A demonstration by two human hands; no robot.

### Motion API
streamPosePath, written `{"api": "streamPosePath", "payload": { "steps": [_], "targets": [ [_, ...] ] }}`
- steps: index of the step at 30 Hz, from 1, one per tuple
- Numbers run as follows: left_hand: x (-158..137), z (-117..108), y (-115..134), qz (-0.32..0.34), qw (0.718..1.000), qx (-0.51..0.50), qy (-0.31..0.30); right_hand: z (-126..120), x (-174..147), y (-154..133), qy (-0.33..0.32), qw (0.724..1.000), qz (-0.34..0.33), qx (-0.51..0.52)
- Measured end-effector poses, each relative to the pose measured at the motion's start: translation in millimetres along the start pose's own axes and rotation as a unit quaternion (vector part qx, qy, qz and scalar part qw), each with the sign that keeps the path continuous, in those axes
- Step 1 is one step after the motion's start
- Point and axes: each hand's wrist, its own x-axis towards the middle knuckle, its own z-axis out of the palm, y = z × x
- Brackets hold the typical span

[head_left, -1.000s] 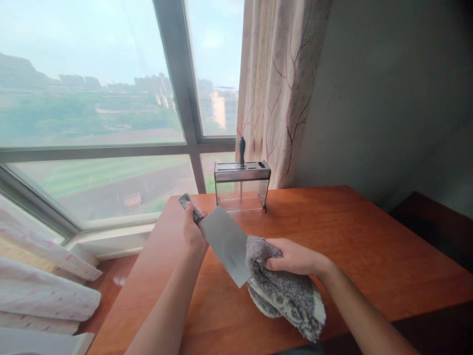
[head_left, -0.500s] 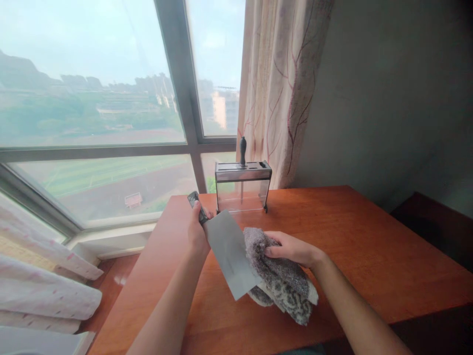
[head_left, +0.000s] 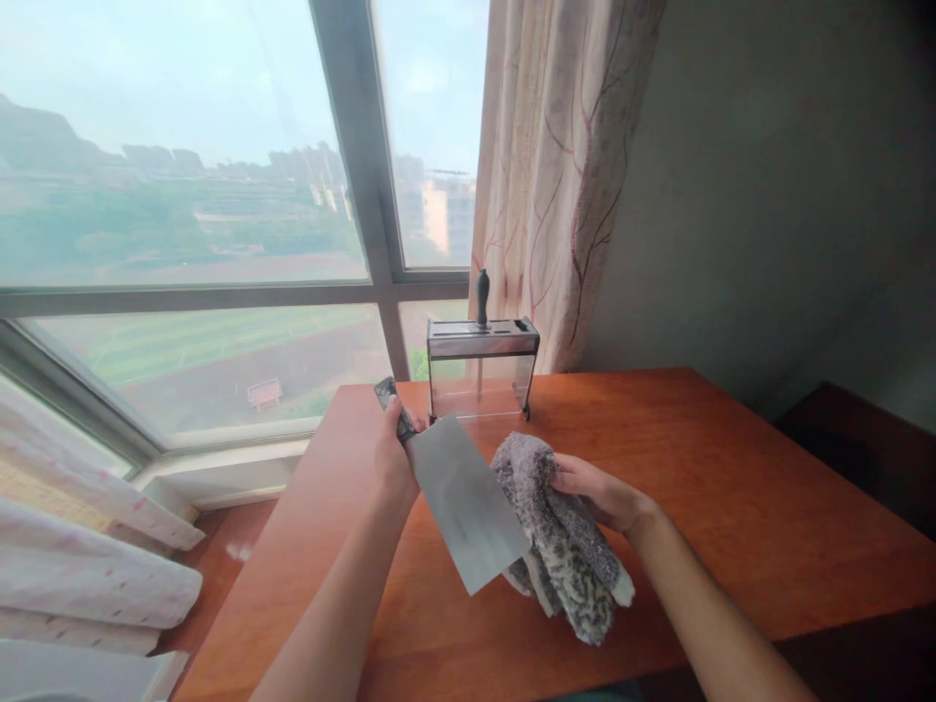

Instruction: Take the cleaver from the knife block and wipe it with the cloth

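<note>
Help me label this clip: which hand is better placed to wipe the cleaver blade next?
Probably the right hand: it holds the fuzzy gray towel close to the cleaver, while the left hand grips the cleaver's handle.

This looks like a room in a home: tall window (head_left: pixel 182 146) at ten o'clock, branch-patterned curtain (head_left: pixel 556 175) at one, spotted curtain (head_left: pixel 95 565) and reddish floor (head_left: pixel 219 551) at eight, wooden desk (head_left: pixel 731 507) at four. Household things agree: cleaver (head_left: pixel 468 507) at six, plush cloth (head_left: pixel 577 556) at five.
</note>
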Motion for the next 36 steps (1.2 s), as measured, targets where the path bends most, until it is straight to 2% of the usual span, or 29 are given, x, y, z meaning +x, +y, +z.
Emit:
{"api": "streamPosePath", "payload": {
  "steps": [6,12,17,23,27,32,36],
  "targets": [
    [-7,5,2,-0.026,0.999,-0.011,-0.027,6,4,-4,0.018,1.000,-0.004,-0.006],
    [-5,3,-7,-0.041,0.998,0.032,-0.036,11,7,-7,0.021,1.000,-0.010,-0.003],
    [-2,0,-14,-0.014,0.994,0.097,-0.052,13,11,-9,0.012,1.000,-0.013,-0.017],
    [-9,5,-23,0.035,0.989,0.134,-0.055,30,26,-9,0.077,0.994,-0.039,-0.069],
    [-18,11,-27,0.073,0.988,0.133,-0.025,46,39,-2,0.131,0.983,-0.075,-0.108],
    [-17,9,-19,0.088,0.990,0.109,0.018,55,44,13,0.195,0.958,-0.103,-0.184],
    [-12,6,-9,0.086,0.990,0.087,0.067,55,33,19,0.185,0.948,-0.096,-0.242]
  ]
}}
